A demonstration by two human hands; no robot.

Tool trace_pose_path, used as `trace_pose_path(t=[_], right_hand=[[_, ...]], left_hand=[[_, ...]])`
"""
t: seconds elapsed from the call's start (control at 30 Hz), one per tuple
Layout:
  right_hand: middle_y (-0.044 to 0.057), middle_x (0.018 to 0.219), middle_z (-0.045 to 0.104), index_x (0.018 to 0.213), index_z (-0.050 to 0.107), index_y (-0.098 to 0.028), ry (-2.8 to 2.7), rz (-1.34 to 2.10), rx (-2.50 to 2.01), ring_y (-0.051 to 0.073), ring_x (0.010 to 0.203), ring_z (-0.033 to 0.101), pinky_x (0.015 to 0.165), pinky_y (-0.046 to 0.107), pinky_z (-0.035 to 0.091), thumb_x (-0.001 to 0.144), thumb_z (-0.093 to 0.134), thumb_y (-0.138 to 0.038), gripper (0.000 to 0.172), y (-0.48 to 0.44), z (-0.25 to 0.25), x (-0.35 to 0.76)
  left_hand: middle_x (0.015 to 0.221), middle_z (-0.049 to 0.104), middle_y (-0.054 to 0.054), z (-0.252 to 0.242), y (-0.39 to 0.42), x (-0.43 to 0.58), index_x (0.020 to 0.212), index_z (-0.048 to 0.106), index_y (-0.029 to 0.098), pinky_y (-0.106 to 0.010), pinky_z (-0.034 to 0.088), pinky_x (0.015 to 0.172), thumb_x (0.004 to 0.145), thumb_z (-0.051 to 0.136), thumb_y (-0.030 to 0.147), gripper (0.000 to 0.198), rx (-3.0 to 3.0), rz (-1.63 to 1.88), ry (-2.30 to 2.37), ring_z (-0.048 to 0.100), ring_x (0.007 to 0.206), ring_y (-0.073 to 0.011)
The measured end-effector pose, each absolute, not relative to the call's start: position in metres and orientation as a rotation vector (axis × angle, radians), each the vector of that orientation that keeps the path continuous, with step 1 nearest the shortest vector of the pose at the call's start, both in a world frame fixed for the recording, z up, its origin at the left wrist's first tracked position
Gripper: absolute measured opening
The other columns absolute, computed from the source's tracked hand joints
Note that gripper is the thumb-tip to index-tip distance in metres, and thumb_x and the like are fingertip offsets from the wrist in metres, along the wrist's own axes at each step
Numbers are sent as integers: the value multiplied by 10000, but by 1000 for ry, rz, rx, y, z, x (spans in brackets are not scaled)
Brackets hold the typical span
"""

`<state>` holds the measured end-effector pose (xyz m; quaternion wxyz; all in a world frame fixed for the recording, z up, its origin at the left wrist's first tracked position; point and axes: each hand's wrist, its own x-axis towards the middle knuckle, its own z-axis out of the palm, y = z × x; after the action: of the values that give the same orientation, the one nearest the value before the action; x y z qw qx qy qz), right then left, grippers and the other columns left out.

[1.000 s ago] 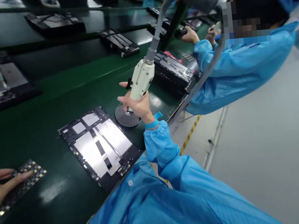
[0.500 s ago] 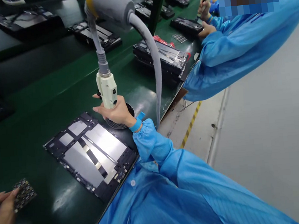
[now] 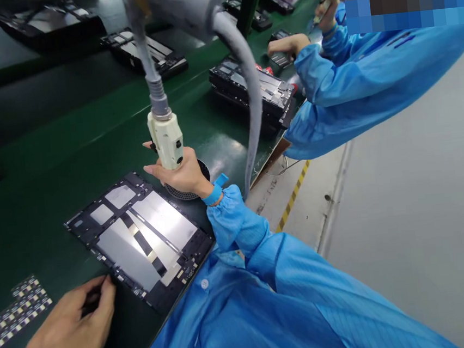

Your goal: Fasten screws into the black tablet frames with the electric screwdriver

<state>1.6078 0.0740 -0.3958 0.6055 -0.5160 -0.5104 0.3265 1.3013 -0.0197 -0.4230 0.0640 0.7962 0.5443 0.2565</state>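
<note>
My right hand [image 3: 185,173] is wrapped round a cream-coloured electric screwdriver [image 3: 166,139], upright, with its lower end hidden behind the hand. Under that hand lies a round black dish with a perforated face [image 3: 185,195], partly covered. An opened tablet body [image 3: 171,223], black with silver plates and a dark ribbon strip, rests flat on the green bench. At its left edge, my left hand [image 3: 72,329] has thumb and forefinger pinched together; anything small between them is not visible. Beside this hand lies a panel of small circuit boards [image 3: 19,312].
A grey hose [image 3: 250,84] hangs in a loop from a thick grey tube [image 3: 183,6]. Stacked tablet bodies [image 3: 254,87] stand at the back right. A co-worker in a blue sleeve [image 3: 355,91] works beyond them. More tablet bodies [image 3: 144,51] lie further back.
My left hand has left the circuit-board panel and moved right to the tablet body's left edge. The panel now lies on the bench. My right hand keeps its hold; the co-worker's hands have shifted.
</note>
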Motion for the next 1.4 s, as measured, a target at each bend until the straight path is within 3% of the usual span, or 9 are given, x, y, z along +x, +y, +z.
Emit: trace_pose_path(t=[0.1,0.23,0.43,0.73,0.93,1.07,1.23,1.4], right_hand=[[-31,615,584,799,589,-201,-1160,751,-1124,144,607,597,726,350,586,778,770,-402,271,69,-373,1591],[-19,594,588,875,613,-173,-1193,869,-980,142,546,575,611,337,564,748,785,-515,403,61,-340,1539],[-16,631,598,782,579,-181,-1385,876,-997,148,623,604,669,323,572,777,756,-351,245,63,-352,1471],[32,730,670,723,545,-195,-1469,769,-1137,155,659,639,666,304,582,788,734,-383,275,69,-379,1461],[-28,598,602,849,653,-175,-1447,885,-1061,125,531,579,621,300,583,819,711,-385,220,62,-361,1462],[-6,597,607,795,646,-178,-1459,983,-1119,159,648,645,727,322,607,836,714,-324,166,62,-357,1452],[-21,569,592,843,643,-188,-1431,1028,-1174,189,714,678,781,360,615,812,755,-287,153,63,-360,1447],[1,575,597,681,573,-207,-1430,1023,-1103,215,857,694,848,365,608,786,776,-280,240,62,-361,1453]], left_hand=[[822,707,-17,-434,-21,1309,908,694,202,-301,467,610,906,598,385,207,2467,821,1666,659,729,-199],[805,704,-21,-443,-20,1308,895,696,175,-278,478,616,921,587,318,181,2468,903,1522,657,698,-175],[880,705,-15,-435,-27,1302,977,702,170,-249,500,703,932,603,247,134,2350,997,1486,667,782,-151],[968,724,-41,-430,-38,1298,999,672,155,-267,537,844,935,603,165,95,2352,1215,1347,693,877,-165],[1121,719,-70,-431,-53,1317,1158,617,155,-263,555,956,935,485,40,284,2433,1256,1108,699,1012,-157],[1208,675,-171,-431,-57,1333,1187,602,86,-358,551,1019,890,429,-30,363,2537,1238,817,646,1159,-228],[1165,693,-168,-437,-60,1349,1157,614,65,-420,535,1059,869,476,-31,333,2610,1261,721,650,1140,-249],[1175,691,-171,-444,-62,1354,1163,616,56,-443,519,1085,861,498,-32,335,2621,1232,716,645,1148,-255]])
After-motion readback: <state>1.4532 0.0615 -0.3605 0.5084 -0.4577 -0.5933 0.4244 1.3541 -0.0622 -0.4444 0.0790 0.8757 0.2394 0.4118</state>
